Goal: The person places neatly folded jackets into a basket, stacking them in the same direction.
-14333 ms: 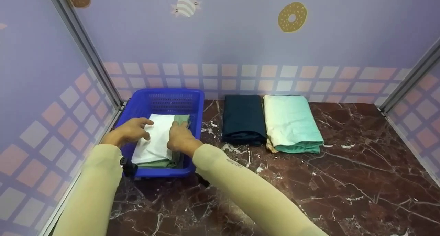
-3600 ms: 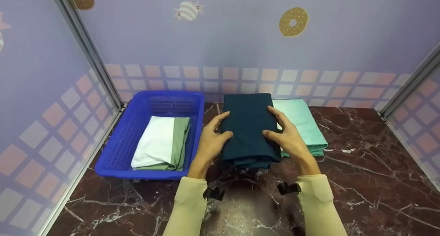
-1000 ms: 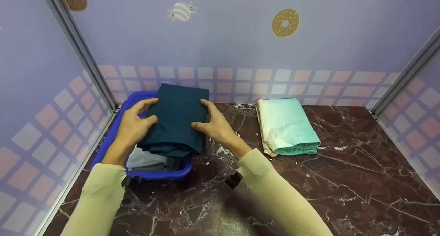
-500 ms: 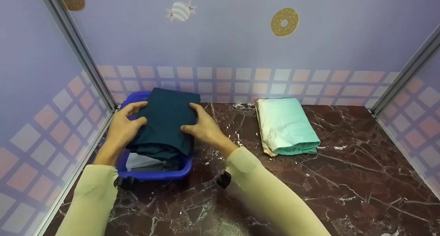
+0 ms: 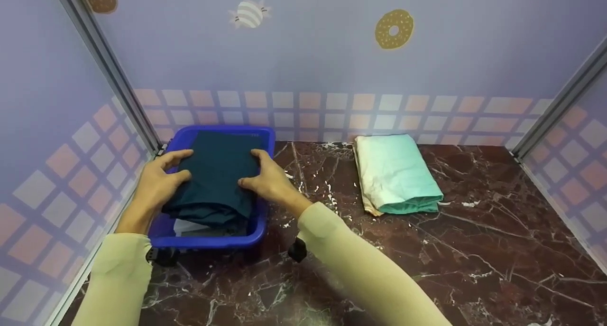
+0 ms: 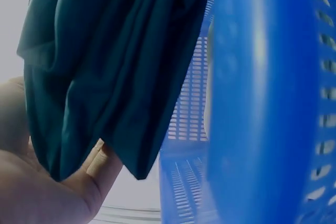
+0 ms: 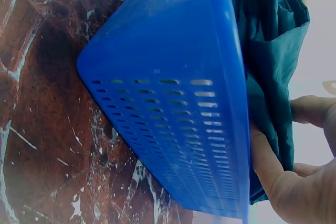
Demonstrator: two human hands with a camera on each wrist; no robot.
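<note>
Both hands hold a folded dark teal cloth (image 5: pixel 218 169) over the blue plastic basket (image 5: pixel 208 242). My left hand (image 5: pixel 156 181) grips its left edge, thumb on top. The right hand (image 5: pixel 272 176) pinches the opposite edge the same way, its fingers close to the basket's rim in the right wrist view. Loose folds (image 6: pixel 110 77) droop at the near end, beside the basket wall (image 6: pixel 262 98) in the left wrist view. Under the teal cloth, a strip of a white and green folded cloth (image 5: pixel 189 227) shows inside the basket; the rest is hidden.
A folded mint and cream cloth (image 5: pixel 398 174) lies on the dark red marbled tabletop (image 5: pixel 498 236), right of the basket. Purple patterned panels (image 5: pixel 322 46) stand behind and at both sides, the left one close to the left forearm.
The teal cloth, earlier on the table beside the mint cloth, has been carried left to the basket. Over the last second both hands have moved further left and lowered it.
</note>
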